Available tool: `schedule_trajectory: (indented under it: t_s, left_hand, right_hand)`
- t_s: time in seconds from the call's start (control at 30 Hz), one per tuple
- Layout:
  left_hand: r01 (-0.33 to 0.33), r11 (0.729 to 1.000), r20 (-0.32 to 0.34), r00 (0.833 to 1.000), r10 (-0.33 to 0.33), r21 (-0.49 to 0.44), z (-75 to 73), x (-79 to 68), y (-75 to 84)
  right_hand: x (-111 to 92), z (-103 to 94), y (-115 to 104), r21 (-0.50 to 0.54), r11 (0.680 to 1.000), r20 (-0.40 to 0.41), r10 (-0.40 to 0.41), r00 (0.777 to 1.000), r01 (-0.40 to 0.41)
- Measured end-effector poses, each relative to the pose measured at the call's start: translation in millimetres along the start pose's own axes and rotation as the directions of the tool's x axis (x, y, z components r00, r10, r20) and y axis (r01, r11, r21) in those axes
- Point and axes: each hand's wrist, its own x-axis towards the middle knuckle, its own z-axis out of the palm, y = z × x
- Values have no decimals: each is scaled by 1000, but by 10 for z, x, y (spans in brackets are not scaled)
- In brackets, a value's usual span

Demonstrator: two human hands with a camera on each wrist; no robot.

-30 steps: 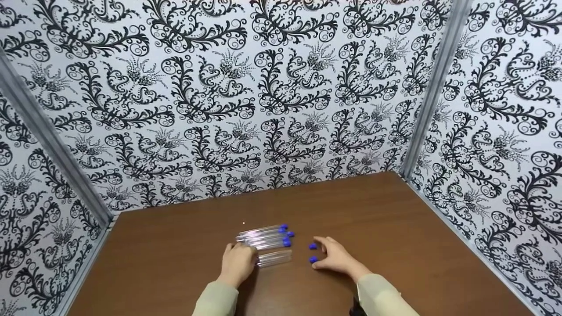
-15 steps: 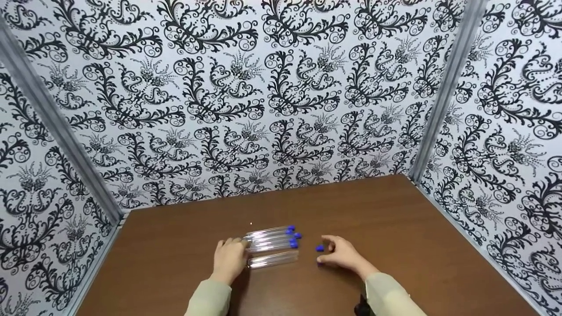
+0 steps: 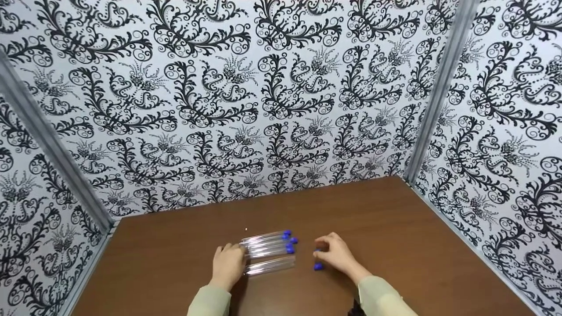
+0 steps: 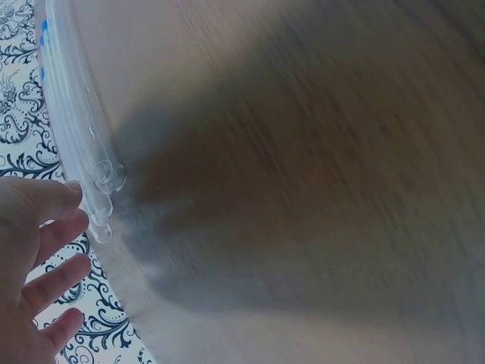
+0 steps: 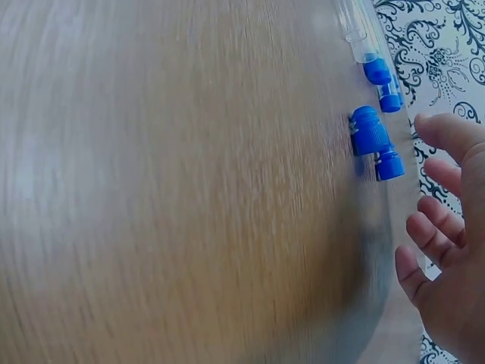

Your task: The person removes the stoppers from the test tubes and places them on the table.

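head — loose blue caps near right hand

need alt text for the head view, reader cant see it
A person's left hand is at the left ends of clear tubes on a brown table, and the right hand is at two loose blue caps, one mostly hidden. The far tubes have caps at their right ends; the nearest tubes show none. Patterned walls stand behind and on both sides.
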Motion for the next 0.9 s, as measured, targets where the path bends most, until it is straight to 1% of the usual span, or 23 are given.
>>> schedule_trajectory:
  t_s: [0.23, 0.4, 0.53, 0.8, 0.9]
  left_hand:
    - [-3, 1000, 20, 1000, 3, -11, -18, -18, 6]
    - [-1, 1000, 22, 1000, 1, -18, -10, 28, 10]
    - [-7, 1000, 30, 1000, 8, -21, -13, 61, 27]
    - [8, 1000, 96, 995, -7, -5, -28, 11, 34]
    - [8, 1000, 101, 995, -9, 5, -2, 17, 23]
  right_hand:
    - [-21, 13, 44, 10, 1000, -28, 10, 1000, -9]
    - [13, -3, 49, 25, 1000, -31, 15, 999, -14]
    - [35, -25, 32, 18, 1000, -45, 19, 999, -18]
    - [32, -3, -20, 19, 999, -6, 32, 999, -31]
    - [39, -8, -18, 9, 999, -8, 35, 999, -35]
